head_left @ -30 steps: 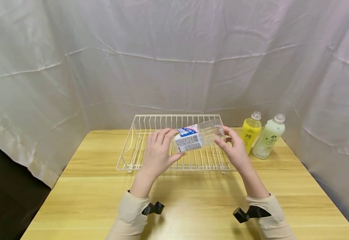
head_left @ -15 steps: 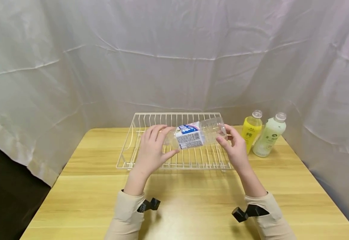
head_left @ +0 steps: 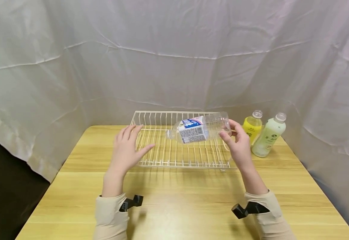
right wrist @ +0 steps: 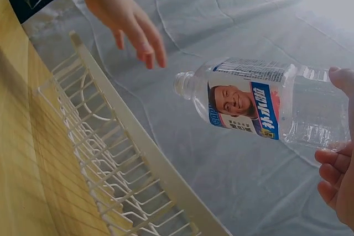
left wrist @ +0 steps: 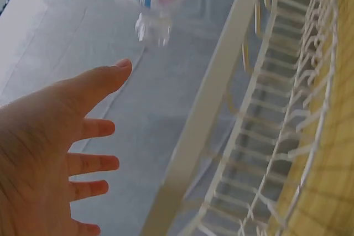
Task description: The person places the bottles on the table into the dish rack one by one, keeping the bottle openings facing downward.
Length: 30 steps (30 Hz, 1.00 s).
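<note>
A clear plastic bottle [head_left: 191,130] with a white and blue label lies sideways in the air above a white wire dish rack [head_left: 174,164]. My right hand [head_left: 239,143] grips it round the base end, thumb in front. In the right wrist view the bottle [right wrist: 249,100] shows its uncapped-looking neck pointing at the other hand. Off to the left, my left hand [head_left: 126,150] is apart from the bottle, fingers spread, over the rack's left side. The left wrist view shows that hand [left wrist: 50,153] holding nothing, with the bottle neck [left wrist: 153,30] beyond the thumb.
A yellow bottle [head_left: 252,126] and a pale green bottle [head_left: 269,136] stand upright right of the rack, close to my right hand. The wooden table [head_left: 180,206] carries everything. A grey cloth [head_left: 174,60] hangs behind and at both sides.
My left hand has let go of the bottle's neck end and moved left, its fingers spreading. The bottle, still in my right hand, has shifted slightly right and up.
</note>
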### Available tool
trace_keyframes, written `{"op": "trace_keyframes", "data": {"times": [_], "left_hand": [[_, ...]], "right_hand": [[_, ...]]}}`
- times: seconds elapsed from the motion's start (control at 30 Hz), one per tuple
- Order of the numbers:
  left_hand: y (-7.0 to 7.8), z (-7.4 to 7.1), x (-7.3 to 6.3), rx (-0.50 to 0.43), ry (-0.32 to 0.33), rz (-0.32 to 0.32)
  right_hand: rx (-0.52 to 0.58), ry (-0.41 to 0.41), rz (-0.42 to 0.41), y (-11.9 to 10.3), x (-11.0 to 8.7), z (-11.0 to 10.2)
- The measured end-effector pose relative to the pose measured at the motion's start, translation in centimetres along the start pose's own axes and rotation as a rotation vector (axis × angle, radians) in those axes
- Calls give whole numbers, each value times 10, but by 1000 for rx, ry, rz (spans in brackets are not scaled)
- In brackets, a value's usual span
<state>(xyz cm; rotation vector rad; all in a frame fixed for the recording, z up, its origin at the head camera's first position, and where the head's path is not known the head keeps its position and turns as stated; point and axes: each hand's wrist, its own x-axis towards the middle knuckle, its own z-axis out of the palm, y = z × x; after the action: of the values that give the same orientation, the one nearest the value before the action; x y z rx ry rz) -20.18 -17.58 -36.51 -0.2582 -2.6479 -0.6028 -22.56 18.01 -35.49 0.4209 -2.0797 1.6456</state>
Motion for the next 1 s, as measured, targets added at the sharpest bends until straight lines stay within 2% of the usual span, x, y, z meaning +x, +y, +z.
{"op": "trace_keyframes", "data": {"times": [0.2, 0.3, 0.4, 0.53, 0.73, 1.0], "left_hand": [[-21, -3, -13, -17, -157, -210], [-28, 0, -16, -9, -238, -269], [-31, 5, -17, 2, -289, -278], [-35, 12, -19, 19, -328, -260], [-39, 21, -21, -6, -345, -236], [-37, 25, -19, -44, -342, -233]], "right_hand": [[-117, -30, -39, -9, 13, 2], [-161, -41, -74, -14, 20, 5], [-214, -63, -106, -18, 30, 10], [-275, -116, -128, -23, 43, 22], [-336, -209, -174, -27, 63, 39], [-403, -332, -185, -33, 83, 64]]}}
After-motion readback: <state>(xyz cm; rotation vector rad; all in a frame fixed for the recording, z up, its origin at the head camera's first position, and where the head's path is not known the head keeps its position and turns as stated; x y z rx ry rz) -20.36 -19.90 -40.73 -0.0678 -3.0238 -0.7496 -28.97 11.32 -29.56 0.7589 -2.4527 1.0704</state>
